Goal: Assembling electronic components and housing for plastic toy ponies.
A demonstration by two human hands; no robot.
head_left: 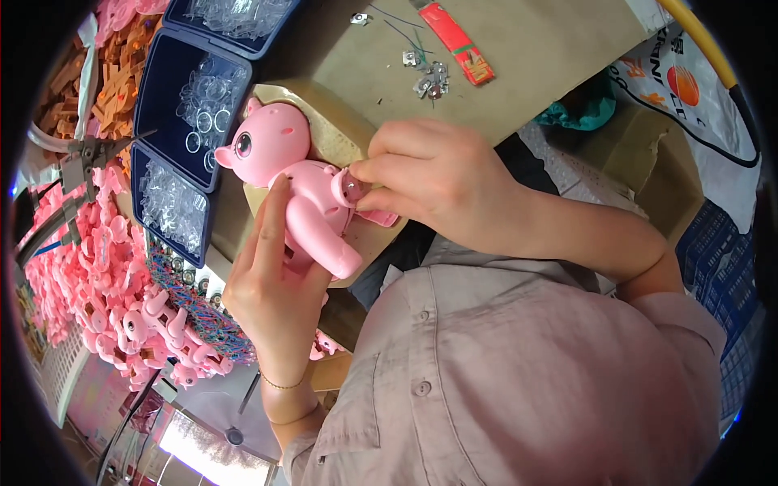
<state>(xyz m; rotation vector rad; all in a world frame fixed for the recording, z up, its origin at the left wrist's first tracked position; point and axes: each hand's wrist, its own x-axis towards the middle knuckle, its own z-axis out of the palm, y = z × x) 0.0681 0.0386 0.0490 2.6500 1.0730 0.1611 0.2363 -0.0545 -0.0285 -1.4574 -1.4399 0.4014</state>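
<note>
The pink toy pony (312,202) lies on a tan pad (331,144) on the bench (535,61), right in front of the person. The left hand (263,271) has its grip closed around the near left side of the toy, with one finger up by the neck. The right hand (454,174) has its grip pinched shut on the round pink end at the toy's right side. I can't tell if a tiny loose piece is between those fingertips.

Here is what could go wrong. If the left hand goes loose, the smooth toy could roll or slide off the pad. If the right hand pushes crooked, its fingers could slip and the round end could bend or crack. If the pinch is too weak, a small part could drop and get lost among the little metal bits (436,81) on the far side.

The toy is shiny and light pink. Its round head points to the far left, with little ears and a big dark eye. One fat leg sticks out toward the near right. The round end is open like a cup, with something shiny inside, and a flat pink piece shows just below it.
</note>
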